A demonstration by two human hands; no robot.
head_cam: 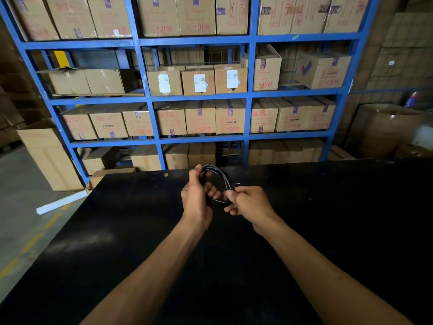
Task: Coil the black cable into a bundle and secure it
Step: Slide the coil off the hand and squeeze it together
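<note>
Warehouse setting: blue steel shelving (150, 99) fills the background from 10 to 2 o'clock, stocked with taped cardboard cartons (200, 117) bearing red print and purple tape; three cartons on the middle shelf carry white labels. Grey concrete floor (21, 207) with yellow dashed markings lies at 9 o'clock, with an open carton (50, 156) standing on it and a white bar (62, 202) lying near the table corner.

Work surface: black table (140, 242), matte, occupying the lower half of the view.

Item: black cable (220, 181), already looped into a round coil with pale highlights along its strands, raised above the table's far edge at about 12 o'clock from the forearms. Two thin ends project from the coil's right side, beside the right hand.

Left hand (196, 198): closed around the coil's left side, thumb up along the top of the loop, fingertips curled through the centre.

Right hand (248, 201): fingers folded in, thumb and forefinger pinched on the coil's right side at 3 o'clock. What is pinched there besides the cable cannot be made out.

Hands sit close together, joined only by the coil; both forearms bare.
</note>
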